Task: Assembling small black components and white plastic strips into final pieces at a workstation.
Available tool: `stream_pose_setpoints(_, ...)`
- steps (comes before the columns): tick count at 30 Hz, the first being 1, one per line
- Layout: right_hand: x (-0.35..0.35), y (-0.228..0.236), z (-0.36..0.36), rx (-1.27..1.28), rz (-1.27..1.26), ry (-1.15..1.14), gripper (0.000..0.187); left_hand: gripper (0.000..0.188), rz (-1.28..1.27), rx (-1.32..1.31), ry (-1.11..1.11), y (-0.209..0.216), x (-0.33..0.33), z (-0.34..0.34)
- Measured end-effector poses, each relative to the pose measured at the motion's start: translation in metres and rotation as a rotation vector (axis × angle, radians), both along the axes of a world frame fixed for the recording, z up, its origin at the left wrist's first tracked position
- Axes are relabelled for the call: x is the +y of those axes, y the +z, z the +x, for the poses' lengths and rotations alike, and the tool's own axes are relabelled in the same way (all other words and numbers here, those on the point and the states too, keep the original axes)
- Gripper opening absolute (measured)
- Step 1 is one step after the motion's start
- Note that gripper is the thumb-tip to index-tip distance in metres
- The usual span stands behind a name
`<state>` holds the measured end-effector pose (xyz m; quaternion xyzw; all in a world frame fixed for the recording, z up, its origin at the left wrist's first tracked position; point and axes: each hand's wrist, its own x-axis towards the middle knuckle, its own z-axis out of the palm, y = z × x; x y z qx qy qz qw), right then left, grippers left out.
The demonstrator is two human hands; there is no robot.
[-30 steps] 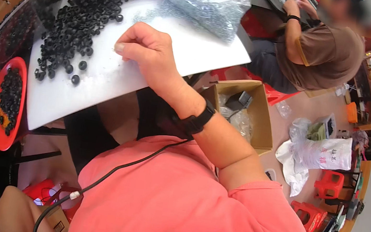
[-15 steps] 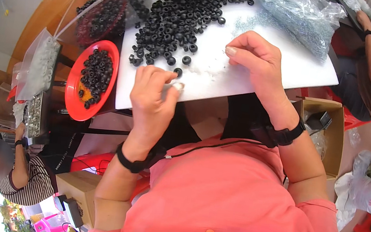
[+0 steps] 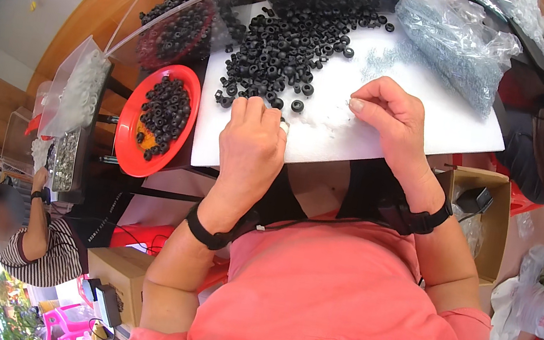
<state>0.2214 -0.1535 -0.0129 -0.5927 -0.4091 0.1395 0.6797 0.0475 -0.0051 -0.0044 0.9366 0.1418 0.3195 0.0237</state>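
Small black ring-shaped parts (image 3: 271, 59) lie heaped on a white board (image 3: 321, 131). At the near edge of this heap is my left hand (image 3: 254, 140), back upward and fingers curled down. A dark edge and a bit of white show beside its thumb; the rest of what it grips is hidden. One loose black ring (image 3: 297, 106) lies just beyond those fingers. Over the board's right part, my right hand (image 3: 392, 118) pinches thumb and forefinger together. Something tiny and dark shows at the tips, too small to name.
Left of the board, a red oval plate (image 3: 124, 125) holds more black parts and some orange bits. A clear bag of small grey-blue pieces (image 3: 459, 46) lies at the far right. Clear plastic bins stand behind and left. Two other people work at the sides.
The view has shifted, so the board sits farther right and lower. My left hand has turned knuckles-up and its fingers have closed down by the heap's edge. The right hand keeps its pinch.
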Motion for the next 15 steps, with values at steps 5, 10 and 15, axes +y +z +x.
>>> stream_pose_setpoints(5,-0.001,0.003,-0.006,-0.039,-0.007,-0.018,0.007,0.011,-0.082,-0.065,-0.053,0.007,0.007,-0.006)
stream_pose_setpoints(10,0.003,0.008,-0.036,-0.053,0.036,0.113,0.006,0.014,-1.274,-0.266,-0.157,0.014,0.0,-0.024)
stream_pose_setpoints(15,0.015,0.014,-0.049,-0.085,0.09,0.146,0.006,0.02,-1.662,-0.371,-0.374,0.018,-0.011,-0.021)
